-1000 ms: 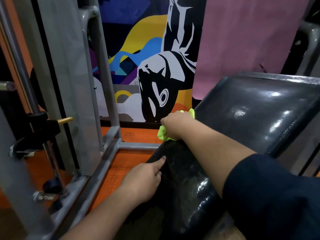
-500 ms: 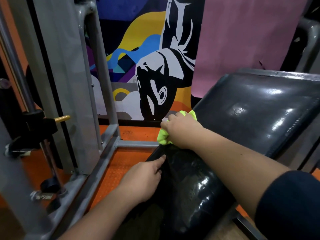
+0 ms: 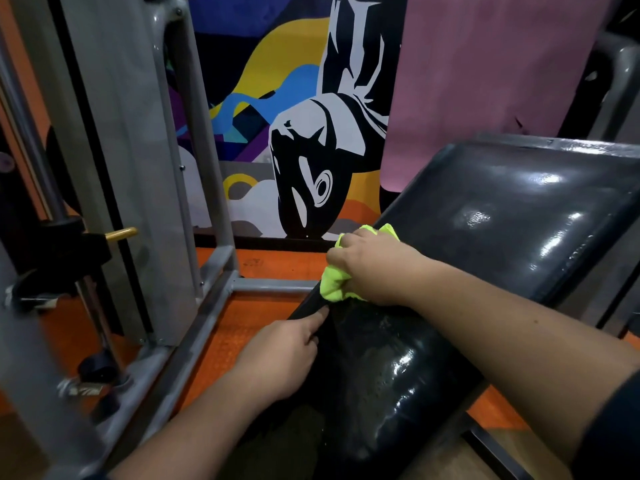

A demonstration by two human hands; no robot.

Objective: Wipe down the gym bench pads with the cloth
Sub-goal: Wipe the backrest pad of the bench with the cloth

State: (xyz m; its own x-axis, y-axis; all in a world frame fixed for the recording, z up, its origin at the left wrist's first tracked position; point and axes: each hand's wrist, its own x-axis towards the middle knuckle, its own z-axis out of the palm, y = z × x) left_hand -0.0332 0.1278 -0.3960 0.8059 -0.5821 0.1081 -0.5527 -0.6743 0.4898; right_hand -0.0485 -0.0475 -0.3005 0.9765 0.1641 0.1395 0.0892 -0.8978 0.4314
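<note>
A glossy black seat pad (image 3: 391, 386) fills the lower middle, with a black back pad (image 3: 512, 216) rising behind it on the right. My right hand (image 3: 374, 268) is closed on a bunched neon-yellow cloth (image 3: 334, 287) and presses it on the far end of the seat pad, near the gap between the two pads. My left hand (image 3: 277, 358) rests flat on the seat pad's left edge, fingers extended and holding nothing. Most of the cloth is hidden under my right hand.
A grey steel machine frame (image 3: 194, 323) with an upright post (image 3: 194, 133) stands on the left, and a black carriage with a brass pin (image 3: 121, 233) sits on a guide rod. The floor is orange (image 3: 270, 265). A painted mural and a pink mat (image 3: 485, 81) cover the wall behind.
My right hand with the cloth has slid a little toward me along the seat pad's far end. My left hand has stayed on the pad's left edge.
</note>
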